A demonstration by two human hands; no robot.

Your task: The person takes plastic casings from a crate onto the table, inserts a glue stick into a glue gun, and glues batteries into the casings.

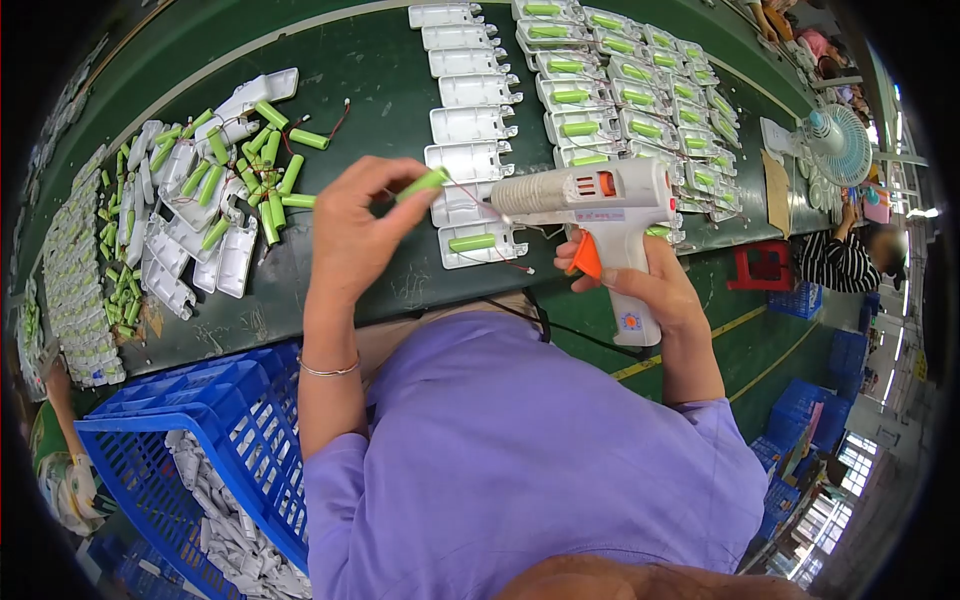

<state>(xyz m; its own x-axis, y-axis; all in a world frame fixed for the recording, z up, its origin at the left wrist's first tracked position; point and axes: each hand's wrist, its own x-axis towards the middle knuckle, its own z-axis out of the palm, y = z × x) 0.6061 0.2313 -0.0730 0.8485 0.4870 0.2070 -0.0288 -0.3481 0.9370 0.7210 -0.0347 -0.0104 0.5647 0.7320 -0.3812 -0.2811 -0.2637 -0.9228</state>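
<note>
My left hand (362,225) pinches a green battery cell (424,184) with thin wires, just left of the column of white shells. My right hand (655,285) is wrapped round the handle of a white glue gun (600,200), fingers at its orange trigger. The nozzle points left, over the shells. Below it, the nearest white shell (482,245) has a green cell lying in it. The shells farther up this column (472,123) show no cells. To the right stand rows of shells with green cells (580,128).
A pile of loose cells and shells (205,185) covers the table (385,100) at left. A blue crate (215,405) of white parts stands below it. At right are a fan (838,142), a red stool (762,266) and a person in stripes (835,262).
</note>
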